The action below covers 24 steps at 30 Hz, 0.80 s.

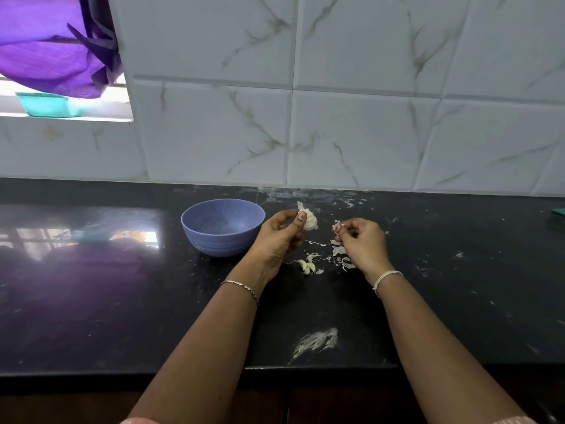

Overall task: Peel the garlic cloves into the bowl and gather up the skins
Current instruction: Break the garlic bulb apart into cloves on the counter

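Fingers of left hand (279, 232) grip garlic (309, 221) beside bowl (222, 228); right hand (359, 240) pinches skin (337, 225). Loose cloves (307, 264), skins (341, 255) on counter (122, 301) between hands.

Home kitchen. Black polished stone table (91, 301) runs along wall of white marble-veined tiles (367, 133). Window (117, 87) above table's far left corner, purple curtain (46, 41), teal tub (46, 104) on sill. Blue bowl (223, 231), garlic cloves (307, 266), papery skins (339, 250) mid-table. White powdery smear (316, 341) near front edge.
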Each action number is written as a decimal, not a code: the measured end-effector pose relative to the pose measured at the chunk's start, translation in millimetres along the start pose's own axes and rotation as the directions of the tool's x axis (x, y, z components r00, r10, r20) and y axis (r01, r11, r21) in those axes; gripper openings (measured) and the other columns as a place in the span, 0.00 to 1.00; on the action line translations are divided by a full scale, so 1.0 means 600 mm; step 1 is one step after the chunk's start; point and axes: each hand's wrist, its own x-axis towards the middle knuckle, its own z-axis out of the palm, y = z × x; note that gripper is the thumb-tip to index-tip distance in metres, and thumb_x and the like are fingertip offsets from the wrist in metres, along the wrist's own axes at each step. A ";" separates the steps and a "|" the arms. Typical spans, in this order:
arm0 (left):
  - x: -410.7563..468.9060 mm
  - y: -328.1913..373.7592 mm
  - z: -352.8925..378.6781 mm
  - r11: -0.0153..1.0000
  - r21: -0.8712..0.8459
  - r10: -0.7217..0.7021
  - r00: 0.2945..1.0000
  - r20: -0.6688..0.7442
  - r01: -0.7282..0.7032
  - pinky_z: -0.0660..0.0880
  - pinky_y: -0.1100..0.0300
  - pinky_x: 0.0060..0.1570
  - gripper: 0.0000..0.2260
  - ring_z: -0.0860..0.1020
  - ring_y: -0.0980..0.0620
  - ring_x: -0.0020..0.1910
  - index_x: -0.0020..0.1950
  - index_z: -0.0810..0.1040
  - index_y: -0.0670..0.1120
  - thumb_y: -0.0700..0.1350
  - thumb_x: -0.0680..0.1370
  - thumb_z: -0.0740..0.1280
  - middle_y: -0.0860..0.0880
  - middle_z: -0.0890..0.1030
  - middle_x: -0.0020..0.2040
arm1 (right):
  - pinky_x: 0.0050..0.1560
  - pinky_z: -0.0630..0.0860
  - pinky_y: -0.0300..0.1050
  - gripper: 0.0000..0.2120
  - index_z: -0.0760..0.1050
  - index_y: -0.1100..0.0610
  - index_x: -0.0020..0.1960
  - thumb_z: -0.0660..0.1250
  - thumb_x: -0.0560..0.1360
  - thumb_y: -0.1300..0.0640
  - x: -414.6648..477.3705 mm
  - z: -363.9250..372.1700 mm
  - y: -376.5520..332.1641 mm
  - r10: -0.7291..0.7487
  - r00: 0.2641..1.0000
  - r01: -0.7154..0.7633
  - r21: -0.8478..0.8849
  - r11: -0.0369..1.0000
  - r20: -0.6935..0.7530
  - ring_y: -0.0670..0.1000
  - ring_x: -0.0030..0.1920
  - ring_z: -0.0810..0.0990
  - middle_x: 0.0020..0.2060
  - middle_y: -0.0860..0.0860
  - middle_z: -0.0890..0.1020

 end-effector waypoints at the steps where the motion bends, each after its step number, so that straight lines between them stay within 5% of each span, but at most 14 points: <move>1: -0.001 0.000 0.001 1.000 0.010 -0.022 1.000 0.000 0.022 0.74 0.61 0.41 0.04 0.73 0.56 0.35 0.52 0.78 0.45 0.43 0.79 0.67 0.50 0.81 0.40 | 0.43 0.77 0.43 0.06 0.82 0.55 0.47 0.67 0.78 0.58 0.000 -0.002 0.001 -0.028 1.000 0.028 -0.095 0.995 0.001 0.47 0.39 0.81 0.37 0.49 0.84; 4: -0.003 0.000 0.003 0.996 0.038 -0.081 0.997 -0.007 0.081 0.71 0.63 0.36 0.06 0.73 0.56 0.34 0.54 0.78 0.44 0.44 0.79 0.68 0.48 0.80 0.43 | 0.52 0.77 0.50 0.12 0.81 0.54 0.58 0.61 0.81 0.54 -0.002 -0.012 0.006 -0.071 0.996 0.089 -0.429 0.899 0.059 0.55 0.53 0.81 0.51 0.52 0.83; 6: -0.002 -0.001 0.002 0.993 0.060 -0.096 0.995 -0.024 0.098 0.69 0.63 0.35 0.05 0.74 0.54 0.37 0.53 0.79 0.45 0.45 0.78 0.69 0.46 0.81 0.46 | 0.53 0.74 0.49 0.12 0.81 0.54 0.59 0.60 0.82 0.55 -0.003 -0.014 0.008 -0.088 0.993 0.116 -0.492 0.863 0.079 0.57 0.56 0.78 0.54 0.53 0.80; 10: 0.001 -0.001 0.000 0.995 0.042 -0.091 0.994 -0.067 0.094 0.68 0.58 0.43 0.04 0.75 0.47 0.47 0.47 0.81 0.48 0.45 0.75 0.73 0.45 0.83 0.46 | 0.44 0.69 0.42 0.03 0.81 0.53 0.42 0.72 0.74 0.59 -0.006 -0.016 0.000 -0.166 0.985 0.129 -0.427 0.895 -0.049 0.52 0.47 0.78 0.43 0.49 0.77; 12: 0.001 0.000 0.000 0.996 0.016 -0.091 0.993 -0.074 0.093 0.68 0.56 0.45 0.05 0.75 0.46 0.47 0.46 0.81 0.47 0.44 0.73 0.75 0.43 0.83 0.46 | 0.42 0.72 0.44 0.11 0.74 0.52 0.37 0.74 0.71 0.63 -0.006 -0.014 0.000 -0.176 0.981 0.137 -0.359 0.923 -0.079 0.50 0.41 0.76 0.39 0.48 0.77; 15: 0.003 0.002 0.000 0.996 -0.050 -0.076 0.995 -0.070 0.072 0.71 0.54 0.48 0.06 0.77 0.46 0.46 0.48 0.79 0.45 0.41 0.74 0.73 0.43 0.83 0.46 | 0.48 0.79 0.43 0.08 0.76 0.53 0.43 0.72 0.73 0.65 -0.011 -0.008 -0.012 -0.173 0.985 0.173 -0.025 0.985 -0.016 0.47 0.42 0.79 0.41 0.48 0.81; 18: 0.003 0.006 0.003 0.986 -0.151 -0.071 0.997 -0.033 0.065 0.75 0.60 0.41 0.08 0.78 0.53 0.36 0.51 0.76 0.44 0.37 0.75 0.71 0.46 0.83 0.39 | 0.47 0.77 0.35 0.06 0.79 0.57 0.47 0.75 0.72 0.60 -0.023 0.001 -0.027 -0.203 0.974 0.179 0.208 0.962 0.103 0.44 0.43 0.80 0.42 0.50 0.83; 24: -0.002 0.008 0.011 0.980 -0.182 -0.085 0.996 -0.020 0.080 0.80 0.61 0.40 0.17 0.83 0.51 0.39 0.63 0.76 0.43 0.35 0.75 0.71 0.45 0.84 0.46 | 0.42 0.79 0.39 0.13 0.77 0.51 0.42 0.80 0.65 0.54 -0.030 0.012 -0.024 -0.284 0.954 0.283 0.031 0.959 0.100 0.43 0.38 0.80 0.37 0.45 0.82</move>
